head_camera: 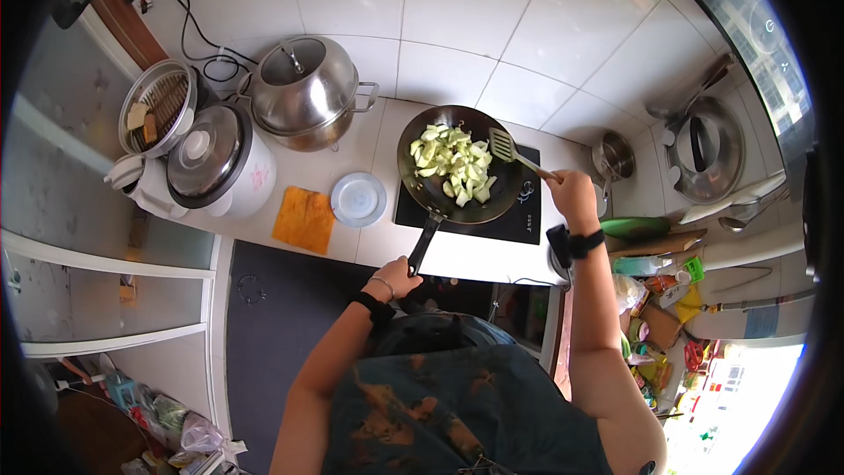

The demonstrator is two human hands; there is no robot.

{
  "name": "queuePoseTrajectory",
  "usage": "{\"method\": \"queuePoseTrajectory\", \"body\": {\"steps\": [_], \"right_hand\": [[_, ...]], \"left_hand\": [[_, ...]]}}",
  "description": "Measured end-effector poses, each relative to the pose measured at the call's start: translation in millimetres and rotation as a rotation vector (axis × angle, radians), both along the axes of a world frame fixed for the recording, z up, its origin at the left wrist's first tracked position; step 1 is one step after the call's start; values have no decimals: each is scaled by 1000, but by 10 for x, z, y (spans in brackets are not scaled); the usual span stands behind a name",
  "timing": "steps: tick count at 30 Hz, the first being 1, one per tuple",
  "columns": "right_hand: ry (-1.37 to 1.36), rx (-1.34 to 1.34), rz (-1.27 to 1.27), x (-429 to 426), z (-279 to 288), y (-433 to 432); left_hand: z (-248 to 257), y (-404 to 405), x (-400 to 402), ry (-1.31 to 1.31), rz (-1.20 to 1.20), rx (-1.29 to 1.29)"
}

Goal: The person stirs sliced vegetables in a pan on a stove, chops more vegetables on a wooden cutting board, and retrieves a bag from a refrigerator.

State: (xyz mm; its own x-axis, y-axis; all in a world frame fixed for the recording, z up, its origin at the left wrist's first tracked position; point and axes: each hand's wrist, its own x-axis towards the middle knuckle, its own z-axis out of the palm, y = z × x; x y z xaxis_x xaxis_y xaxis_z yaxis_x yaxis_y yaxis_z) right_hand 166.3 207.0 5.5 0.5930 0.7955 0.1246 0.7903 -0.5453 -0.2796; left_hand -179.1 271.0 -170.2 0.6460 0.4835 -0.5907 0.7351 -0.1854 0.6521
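Observation:
My left hand (393, 278) grips the black handle of a dark wok (422, 194) near the handle's end. Pale green chopped vegetable pieces (455, 158) are heaped in the wok, mostly left of its middle. The wok stands over a black induction cooktop (531, 211). My right hand (572, 198) is closed around the handle of a slotted spatula (503, 145). The spatula's head is at the right side of the wok, a little apart from the main heap. Black bands circle both of my wrists.
A light blue plate (359, 200) and an orange cloth (303, 220) lie left of the wok. Beyond them stand a lidded steel pot (306, 92) and a rice cooker (221, 158). At right are a small saucepan (613, 155), a steel lid (705, 148) and a green board (633, 227).

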Motion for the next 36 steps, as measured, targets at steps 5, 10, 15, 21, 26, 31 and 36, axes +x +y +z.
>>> {"method": "queuePoseTrajectory", "body": {"steps": [5, 10, 15, 21, 26, 31, 36], "right_hand": [[109, -109, 67, 97, -226, 602], [142, -58, 288, -308, -201, 798], [-100, -128, 354, -475, 187, 333], [-54, -169, 325, -441, 696, -373], [-97, -171, 265, -598, 154, -213], [-45, -3, 126, -364, -17, -86], [-28, -88, -21, 78, 93, -68]], "left_hand": [[30, -6, -6, 6, 0, 4], [34, -3, -2, 4, -11, 31], [2, -4, -1, -1, -8, 30], [14, 5, 18, 11, 0, 8], [-50, 12, 8, 2, -19, 26], [-156, 6, -6, -73, -3, 79], [-152, -5, -9, -70, -5, 87]]}}
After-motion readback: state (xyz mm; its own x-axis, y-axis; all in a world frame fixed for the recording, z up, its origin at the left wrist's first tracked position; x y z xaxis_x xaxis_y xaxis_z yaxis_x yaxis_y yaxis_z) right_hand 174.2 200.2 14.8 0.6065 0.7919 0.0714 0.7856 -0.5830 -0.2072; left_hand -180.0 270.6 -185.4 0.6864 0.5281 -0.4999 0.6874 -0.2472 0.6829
